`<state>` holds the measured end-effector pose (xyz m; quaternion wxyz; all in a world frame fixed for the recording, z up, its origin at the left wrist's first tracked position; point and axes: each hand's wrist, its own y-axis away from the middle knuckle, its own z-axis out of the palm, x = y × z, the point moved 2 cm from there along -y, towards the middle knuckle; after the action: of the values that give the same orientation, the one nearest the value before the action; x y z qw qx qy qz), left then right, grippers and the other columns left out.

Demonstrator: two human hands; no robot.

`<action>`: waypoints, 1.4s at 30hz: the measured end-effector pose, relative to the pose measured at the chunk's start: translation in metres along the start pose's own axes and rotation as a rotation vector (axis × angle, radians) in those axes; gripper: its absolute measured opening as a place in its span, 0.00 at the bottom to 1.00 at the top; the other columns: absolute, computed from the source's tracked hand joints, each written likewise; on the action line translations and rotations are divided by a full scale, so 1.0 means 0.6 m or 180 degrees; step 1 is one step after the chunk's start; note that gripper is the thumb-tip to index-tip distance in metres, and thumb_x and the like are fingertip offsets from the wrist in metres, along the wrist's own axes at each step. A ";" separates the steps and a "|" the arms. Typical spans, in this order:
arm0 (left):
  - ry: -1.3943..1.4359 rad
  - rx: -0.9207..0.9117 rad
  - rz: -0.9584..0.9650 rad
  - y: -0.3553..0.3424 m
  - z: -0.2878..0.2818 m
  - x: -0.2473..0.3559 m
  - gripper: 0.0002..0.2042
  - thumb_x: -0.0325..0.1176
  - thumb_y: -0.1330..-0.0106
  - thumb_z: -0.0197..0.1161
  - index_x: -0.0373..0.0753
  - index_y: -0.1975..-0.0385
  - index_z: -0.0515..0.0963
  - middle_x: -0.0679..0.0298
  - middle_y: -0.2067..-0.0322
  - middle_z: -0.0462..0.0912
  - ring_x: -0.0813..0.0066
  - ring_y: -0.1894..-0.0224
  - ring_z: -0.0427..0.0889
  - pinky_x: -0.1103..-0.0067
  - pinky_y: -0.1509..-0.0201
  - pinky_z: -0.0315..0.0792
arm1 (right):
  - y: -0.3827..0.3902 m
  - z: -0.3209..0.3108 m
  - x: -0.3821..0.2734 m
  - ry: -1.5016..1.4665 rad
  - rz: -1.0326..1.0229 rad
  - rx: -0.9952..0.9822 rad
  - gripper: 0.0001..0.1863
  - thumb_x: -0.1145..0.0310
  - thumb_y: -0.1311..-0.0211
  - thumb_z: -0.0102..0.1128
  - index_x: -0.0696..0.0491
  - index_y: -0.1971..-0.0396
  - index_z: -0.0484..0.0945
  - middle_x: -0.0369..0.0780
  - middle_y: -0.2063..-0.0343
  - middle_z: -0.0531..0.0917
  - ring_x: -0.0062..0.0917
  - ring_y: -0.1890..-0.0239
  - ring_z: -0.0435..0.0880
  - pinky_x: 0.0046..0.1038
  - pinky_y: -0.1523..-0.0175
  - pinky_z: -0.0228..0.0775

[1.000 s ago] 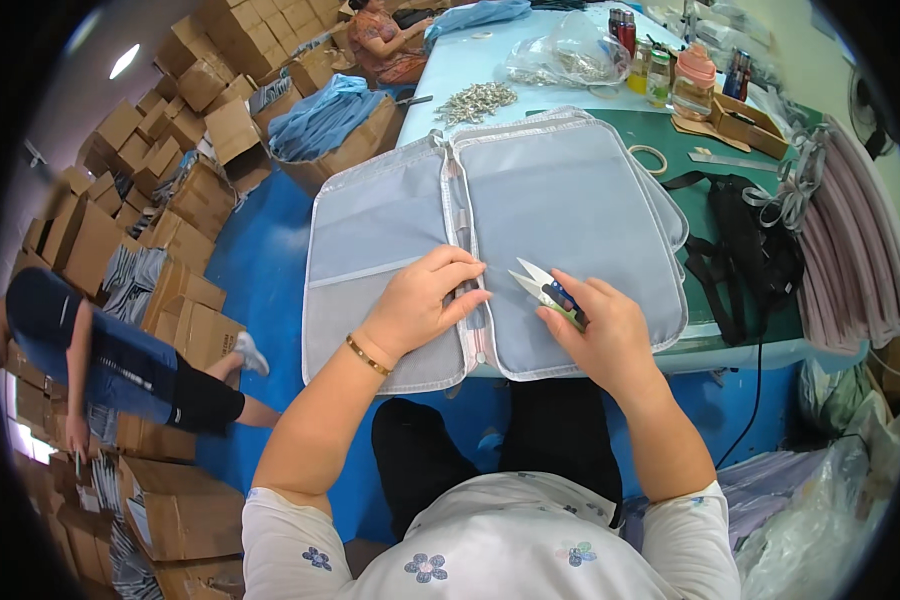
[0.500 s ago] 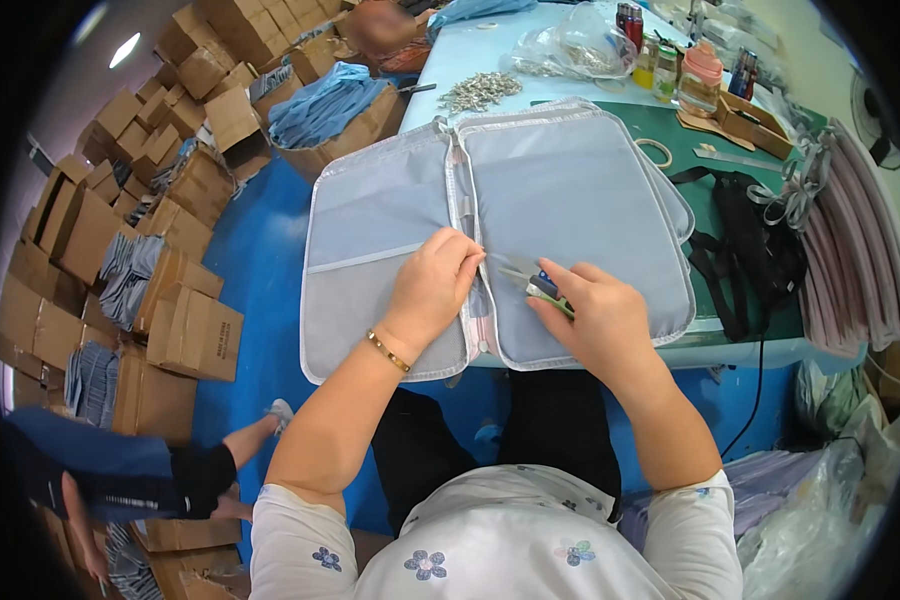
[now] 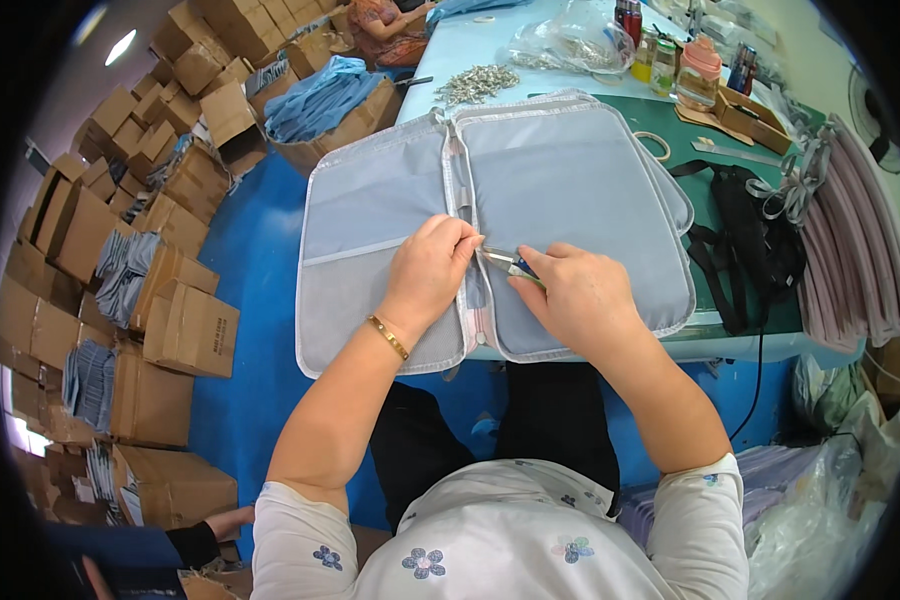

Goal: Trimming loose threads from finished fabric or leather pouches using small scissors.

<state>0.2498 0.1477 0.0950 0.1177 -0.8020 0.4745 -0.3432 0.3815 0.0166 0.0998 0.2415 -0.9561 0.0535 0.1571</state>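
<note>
A grey-blue fabric case (image 3: 580,180) lies opened out in two halves at the table's front edge, its white-edged seam strip running between them. My left hand (image 3: 425,265) is closed in a pinch at the inner edge of the left half, beside that strip; what sits between the fingertips is too small to make out. In my right hand (image 3: 580,295) is a pair of small thread snips (image 3: 515,265) with blue and green on the handle. Their blade tips reach to the pinched fingertips of my left hand.
On the green cutting mat (image 3: 705,260) lie a black strapped bag (image 3: 755,240) and a tape roll (image 3: 653,146). Small metal parts (image 3: 478,84) are heaped farther back, near bottles (image 3: 698,75). Folded pink-grey pieces (image 3: 850,240) hang at the right. Cardboard boxes (image 3: 185,325) fill the left side.
My right hand has moved left, bringing the snips' tips to my left fingertips. My left hand has risen slightly. A person at the lower left has moved mostly out of view.
</note>
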 end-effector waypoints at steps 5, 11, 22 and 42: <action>-0.0041 0.0043 0.0050 0.000 0.006 -0.003 0.05 0.30 0.37 0.59 0.35 0.71 0.75 0.58 0.73 0.77 0.59 0.72 0.76 0.72 0.68 0.71 | 0.000 0.005 -0.003 0.0180 -0.0026 0.0114 0.13 0.60 0.44 0.61 0.53 0.63 0.81 0.37 0.77 0.79 0.32 0.76 0.81 0.32 0.72 0.74; -0.0140 0.0058 0.0040 0.005 0.001 -0.011 0.06 0.31 0.35 0.58 0.35 0.72 0.75 0.61 0.73 0.78 0.64 0.70 0.78 0.74 0.66 0.72 | -0.005 0.015 -0.008 0.0376 -0.0188 0.0158 0.14 0.60 0.44 0.60 0.54 0.63 0.82 0.38 0.77 0.80 0.33 0.75 0.82 0.32 0.71 0.74; 0.1384 -0.0611 -0.0553 0.031 -0.072 -0.030 0.09 0.32 0.34 0.58 0.35 0.58 0.74 0.64 0.59 0.76 0.76 0.60 0.78 0.79 0.54 0.72 | 0.003 0.016 0.059 -0.2559 0.1103 0.0099 0.17 0.65 0.42 0.64 0.60 0.56 0.80 0.39 0.71 0.83 0.17 0.70 0.77 0.20 0.62 0.69; 0.0464 0.0469 0.0507 0.067 -0.010 0.020 0.11 0.25 0.50 0.66 0.35 0.66 0.78 0.62 0.57 0.77 0.61 0.53 0.76 0.73 0.52 0.74 | 0.021 0.009 0.028 -0.1254 0.0577 0.0561 0.20 0.63 0.47 0.68 0.55 0.55 0.79 0.43 0.71 0.82 0.30 0.71 0.81 0.27 0.66 0.72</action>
<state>0.2218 0.1173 0.0840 0.1684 -0.7239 0.5175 -0.4240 0.3933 0.0079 0.0842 0.3148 -0.8735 0.1044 0.3564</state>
